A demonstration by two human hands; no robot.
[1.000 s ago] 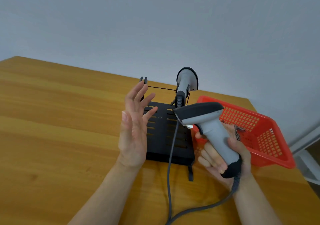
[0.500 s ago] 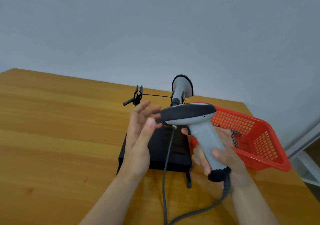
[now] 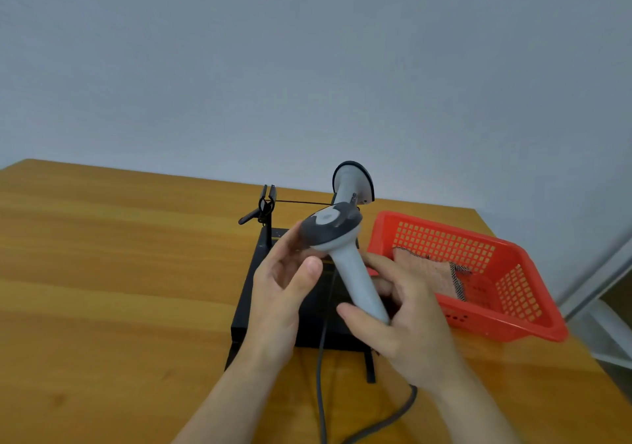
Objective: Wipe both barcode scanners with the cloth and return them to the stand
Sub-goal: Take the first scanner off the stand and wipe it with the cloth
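right hand (image 3: 407, 324): wrapped round the handle of the held scanner (image 3: 355, 279), head up | left hand (image 3: 280, 293): fingers laid against its dark head | held scanner above black stand (image 3: 253, 306) | second scanner (image 3: 349, 183) upright at stand's rear | cloth (image 3: 427, 272) in red basket (image 3: 513, 327), right of stand

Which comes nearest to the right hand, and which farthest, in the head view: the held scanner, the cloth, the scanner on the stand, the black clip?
1. Held scanner: gripped by the right hand.
2. Cloth: just right, in the red basket.
3. Scanner on the stand: behind, at the right end.
4. Black clip: behind, at the left end.
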